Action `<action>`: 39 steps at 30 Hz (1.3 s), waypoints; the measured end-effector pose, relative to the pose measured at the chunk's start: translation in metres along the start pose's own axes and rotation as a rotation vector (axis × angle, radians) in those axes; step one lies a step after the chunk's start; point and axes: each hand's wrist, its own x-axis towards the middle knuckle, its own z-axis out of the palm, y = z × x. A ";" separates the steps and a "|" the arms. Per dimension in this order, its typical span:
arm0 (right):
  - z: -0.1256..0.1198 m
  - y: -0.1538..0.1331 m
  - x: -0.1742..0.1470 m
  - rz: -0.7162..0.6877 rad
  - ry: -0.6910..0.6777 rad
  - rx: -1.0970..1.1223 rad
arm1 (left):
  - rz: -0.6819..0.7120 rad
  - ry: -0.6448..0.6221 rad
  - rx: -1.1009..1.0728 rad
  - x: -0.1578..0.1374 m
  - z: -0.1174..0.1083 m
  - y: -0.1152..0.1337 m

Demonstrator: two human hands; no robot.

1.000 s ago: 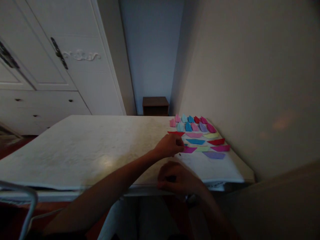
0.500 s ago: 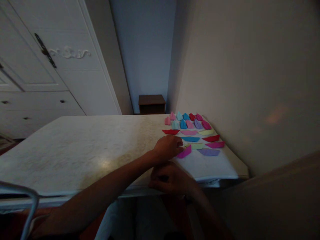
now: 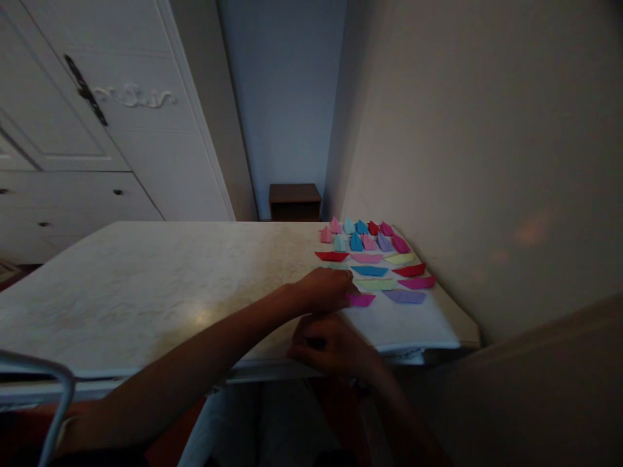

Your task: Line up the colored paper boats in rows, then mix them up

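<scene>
My left hand (image 3: 325,290) reaches across the pale table (image 3: 146,292) and its fingertips press on a magenta folded paper piece (image 3: 361,299), which lies flat. My right hand (image 3: 327,346) rests at the table's near edge with its fingers curled; whether it holds anything is hidden. Beyond the magenta piece lie rows of flat folded papers, among them a red one (image 3: 331,256), a blue one (image 3: 370,270), a yellow-green one (image 3: 376,285) and a purple one (image 3: 405,296). Behind them stand several small paper boats (image 3: 360,235) in pink, blue, red and purple.
A wall (image 3: 487,162) runs close along the table's right side. White cabinet doors and drawers (image 3: 97,143) stand at the left. A small dark wooden stand (image 3: 294,201) sits in the far corner. A metal chair rail (image 3: 43,389) shows at the lower left.
My left hand has pulled the magenta piece out of its row toward me and laid it flat near the table's front. The view has shifted slightly. My right hand has stayed in place.
</scene>
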 end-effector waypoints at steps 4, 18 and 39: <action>0.000 0.001 0.000 0.003 -0.010 0.013 | -0.004 0.040 0.034 -0.005 0.004 -0.007; 0.001 0.001 0.000 0.041 0.031 0.026 | 0.001 0.062 -0.006 -0.006 0.006 -0.007; 0.003 0.002 0.001 0.053 0.055 0.003 | -0.022 0.192 -0.102 -0.016 0.005 -0.015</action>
